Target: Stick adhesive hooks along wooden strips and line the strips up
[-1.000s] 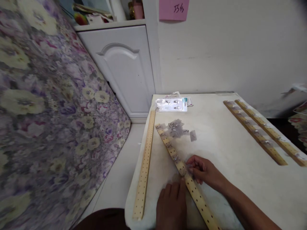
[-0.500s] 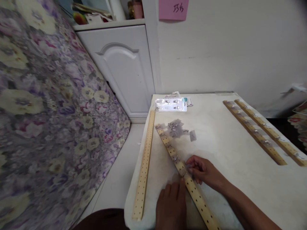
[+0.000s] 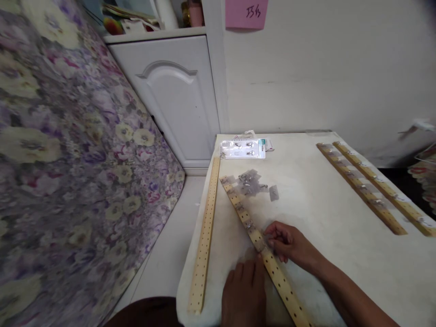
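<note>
A long yellow wooden strip with rows of holes [image 3: 278,276] lies slantwise on the table. Clear adhesive pads with small metal hooks sit along its far half. My right hand [image 3: 286,241] is closed in a pinch at the strip's right edge, on the edge of a clear hook pad [image 3: 261,246] that lies across the strip. Fingers partly cover that pad. Flat on the table to the left of the strip, my left hand [image 3: 243,290] has its fingers stretched out, one fingertip touching the strip's edge just below the pad.
Loose hook pads [image 3: 250,183] are heaped beyond the strip. A bare perforated strip [image 3: 204,240] lies along the table's left edge. Blister packs [image 3: 242,149] lie at the back. Two strips with hooks [image 3: 361,186] lie at the right. A floral curtain [image 3: 85,159] hangs left.
Almost nothing differs. My left hand has shifted very slightly; my right hand keeps its pinch at the same pad.
</note>
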